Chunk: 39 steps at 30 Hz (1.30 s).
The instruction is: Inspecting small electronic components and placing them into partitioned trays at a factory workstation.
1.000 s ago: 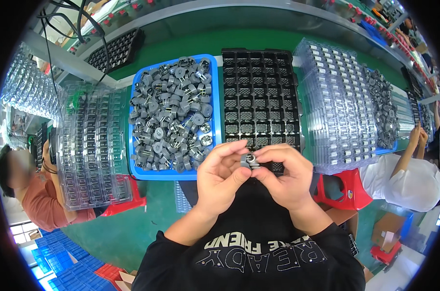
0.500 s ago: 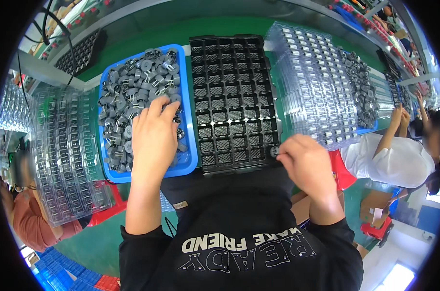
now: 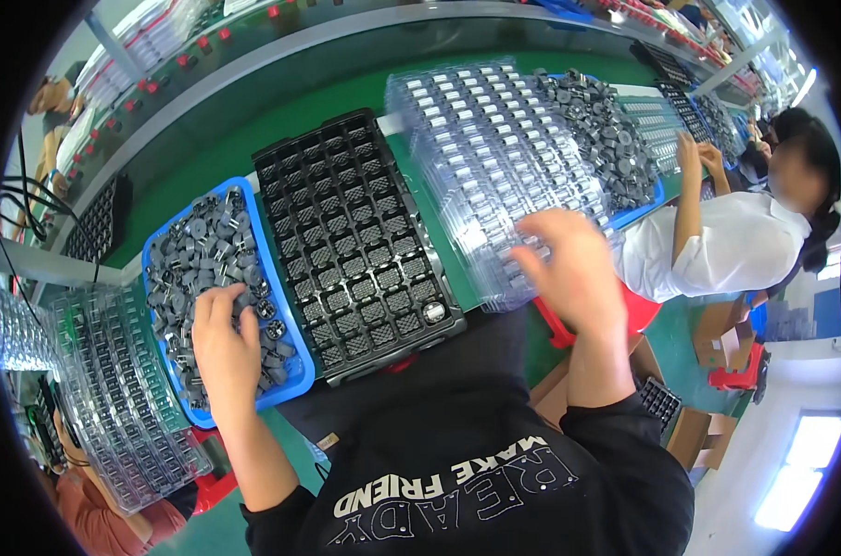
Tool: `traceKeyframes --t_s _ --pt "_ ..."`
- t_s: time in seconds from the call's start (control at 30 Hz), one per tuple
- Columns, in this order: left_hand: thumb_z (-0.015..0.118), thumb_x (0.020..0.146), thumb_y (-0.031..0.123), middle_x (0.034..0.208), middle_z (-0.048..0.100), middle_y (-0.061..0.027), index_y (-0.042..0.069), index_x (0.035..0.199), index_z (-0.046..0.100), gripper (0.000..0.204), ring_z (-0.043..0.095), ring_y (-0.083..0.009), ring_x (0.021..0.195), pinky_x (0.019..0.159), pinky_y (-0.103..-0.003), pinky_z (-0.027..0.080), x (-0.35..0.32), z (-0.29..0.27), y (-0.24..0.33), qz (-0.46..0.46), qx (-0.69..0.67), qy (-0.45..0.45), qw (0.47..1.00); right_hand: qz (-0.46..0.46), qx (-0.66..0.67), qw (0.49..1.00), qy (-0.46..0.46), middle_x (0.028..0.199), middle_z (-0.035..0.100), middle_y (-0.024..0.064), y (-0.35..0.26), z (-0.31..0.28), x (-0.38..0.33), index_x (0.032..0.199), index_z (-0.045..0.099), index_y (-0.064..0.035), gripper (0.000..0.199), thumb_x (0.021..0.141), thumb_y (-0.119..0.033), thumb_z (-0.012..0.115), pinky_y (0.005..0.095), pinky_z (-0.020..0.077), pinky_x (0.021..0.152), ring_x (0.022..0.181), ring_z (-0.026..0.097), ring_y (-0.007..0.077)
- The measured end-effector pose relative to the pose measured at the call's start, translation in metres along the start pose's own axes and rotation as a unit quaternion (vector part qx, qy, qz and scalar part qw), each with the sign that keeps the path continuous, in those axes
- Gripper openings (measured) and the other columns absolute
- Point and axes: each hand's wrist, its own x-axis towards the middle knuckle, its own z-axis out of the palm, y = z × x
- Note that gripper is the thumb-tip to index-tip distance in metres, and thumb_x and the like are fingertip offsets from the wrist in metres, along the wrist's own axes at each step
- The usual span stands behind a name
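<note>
My left hand (image 3: 224, 352) is in the blue basket (image 3: 302, 382), which is heaped with grey cylindrical parts (image 3: 207, 243) with metal prongs. Its fingers are curled, and a grey part shows between thumb and forefinger. Right of the basket lies a black compartment tray (image 3: 354, 222). One part with a silvery face (image 3: 434, 312) sits in its near right corner compartment; the other compartments look unfilled. My right hand (image 3: 569, 269), slightly blurred, hovers over the near end of a stack of clear plastic trays (image 3: 485, 157) carrying silvery cylinders. Its thumb and forefinger are apart with nothing visible between them.
More clear trays (image 3: 114, 389) stand at the left. Beyond the clear stack is another blue container of grey parts (image 3: 615, 148). A person in a white shirt (image 3: 717, 241) works at the right. Cardboard boxes (image 3: 703, 435) and a red stool (image 3: 740, 366) are on the floor.
The view has turned, shifting the trays left. My right hand has let go of a grey part and moved from the black tray's corner to above the clear stack. My left hand stays in the basket.
</note>
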Motion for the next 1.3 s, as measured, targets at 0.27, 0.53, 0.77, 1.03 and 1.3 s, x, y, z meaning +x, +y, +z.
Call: traceKeyframes --t_s 0.27,0.53,0.77,1.03,1.3 --pt "0.066 0.087 -0.005 0.096 0.069 -0.0042 0.002 0.114 0.072 0.028 0.06 -0.0102 0.081 0.075 -0.026 0.049 -0.016 0.006 -0.002 -0.163 -0.237 0.096 0.953 0.26 0.074 0.962 -0.047 0.064 0.056 -0.0007 0.064 -0.022 -0.006 0.085 0.063 -0.0037 0.025 0.074 -0.009 0.085 0.029 0.0417 0.057 0.06 0.051 0.01" --pt "0.07 0.095 0.009 0.143 0.055 -0.0239 -0.002 0.132 0.059 0.041 0.067 -0.0218 0.099 0.087 -0.034 0.058 -0.034 0.019 0.02 -0.125 -0.789 -0.042 0.6 0.168 0.136 0.973 -0.081 0.086 0.065 0.0009 0.101 -0.018 -0.02 0.096 0.07 -0.002 0.008 0.088 -0.002 0.071 0.025 0.0452 0.07 0.078 0.057 0.0087" --pt "0.065 0.101 0.017 0.144 0.054 -0.0219 0.001 0.134 0.058 0.037 0.066 -0.0253 0.106 0.092 -0.037 0.057 -0.032 0.024 0.044 -0.119 -0.889 -0.126 0.424 0.108 0.11 0.985 -0.081 0.102 0.067 0.0054 0.104 -0.016 -0.02 0.1 0.07 -0.0019 0.014 0.088 0.005 0.068 0.0231 0.0428 0.068 0.076 0.056 0.0097" --pt "0.068 0.099 0.009 0.132 0.064 -0.0146 0.004 0.142 0.053 0.047 0.068 -0.0257 0.112 0.099 -0.042 0.057 -0.038 0.028 0.065 -0.113 -0.894 -0.128 0.415 0.061 0.523 0.848 0.055 0.111 0.071 0.016 -0.05 0.027 -0.028 0.108 0.068 0.0029 0.019 0.092 0.01 0.064 0.0293 0.0583 0.081 0.092 0.07 0.0186" --pt "0.079 0.088 0.001 0.132 0.064 -0.0165 -0.002 0.139 0.057 0.056 0.063 -0.0229 0.122 0.102 -0.035 0.054 -0.047 0.023 0.084 -0.1 -0.816 -0.067 0.565 -0.087 0.484 0.871 0.015 0.099 0.075 0.0139 -0.132 0.052 -0.013 0.107 0.073 0.0028 0.032 0.077 0.007 0.083 0.0299 0.0582 0.078 0.09 0.073 0.0206"
